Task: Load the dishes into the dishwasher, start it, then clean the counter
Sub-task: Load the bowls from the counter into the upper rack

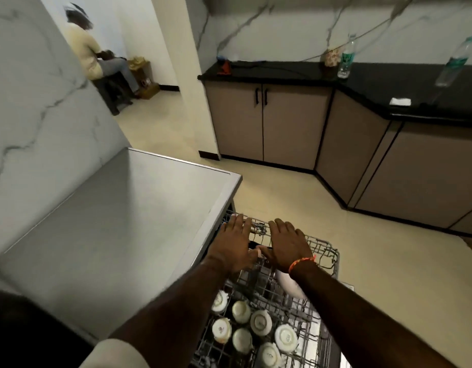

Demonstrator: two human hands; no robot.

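Steel dishwasher [118, 221] at left, door down. Wire rack [282, 296] pulled out over it: stiff, likely heavy with upturned cups [260, 322] and a white plate [288, 284], all breakable; best pushed evenly at the top rim. Left hand [233, 241] and right hand [285, 244] flat on that rim, grip apart, fingers straight, clamped on nothing.

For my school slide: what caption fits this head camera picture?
Both hands flat on a pulled-out dishwasher rack of cups.
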